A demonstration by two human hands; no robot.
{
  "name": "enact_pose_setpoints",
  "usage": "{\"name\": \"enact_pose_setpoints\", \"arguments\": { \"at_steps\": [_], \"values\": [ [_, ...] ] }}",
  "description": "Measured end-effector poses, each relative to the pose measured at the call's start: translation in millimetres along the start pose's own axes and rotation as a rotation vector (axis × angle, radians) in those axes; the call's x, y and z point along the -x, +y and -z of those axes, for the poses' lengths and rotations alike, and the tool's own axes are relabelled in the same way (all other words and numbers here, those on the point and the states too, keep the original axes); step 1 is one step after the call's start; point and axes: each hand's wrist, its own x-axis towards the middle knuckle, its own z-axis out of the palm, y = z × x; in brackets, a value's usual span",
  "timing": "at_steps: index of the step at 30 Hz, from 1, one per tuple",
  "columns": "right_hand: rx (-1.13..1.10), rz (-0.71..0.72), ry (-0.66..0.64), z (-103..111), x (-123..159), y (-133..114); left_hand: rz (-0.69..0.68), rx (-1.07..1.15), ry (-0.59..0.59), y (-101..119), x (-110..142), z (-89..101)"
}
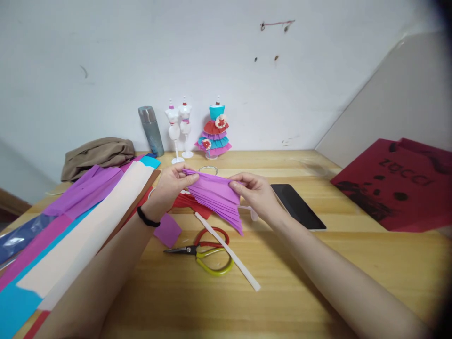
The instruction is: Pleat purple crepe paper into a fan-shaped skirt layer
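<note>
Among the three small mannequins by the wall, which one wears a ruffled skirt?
The rightmost mannequin, with a turquoise top and multicoloured tiers; the two others are mostly white, with only narrow coloured bands.

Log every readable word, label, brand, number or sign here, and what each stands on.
"Z_CCI", dark capitals on the red, flat-sided carrier bag at the right; the second letter is unclear, perhaps O or Q.
Faint markings on the grey-blue cylindrical bottle: too blurred to tell whether they are lettering.
I can make out no other text or numbers.
</note>
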Motion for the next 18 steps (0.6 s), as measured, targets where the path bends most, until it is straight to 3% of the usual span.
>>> {"name": "enact_pose_setpoints", "arguments": {
  "at_steps": [9, 18],
  "values": [
    [-0.128, 0.047, 0.085, 2.1, 1.3, 4.2, 0.023, 0.069, -0.007, -4.6, -2.4, 2.2],
    [-0.276, 0.010, 0.006, 3.5, 0.6, 7.2, -0.002, 0.173, -0.011, -3.3, -4.2, 6.2]
  ]
}}
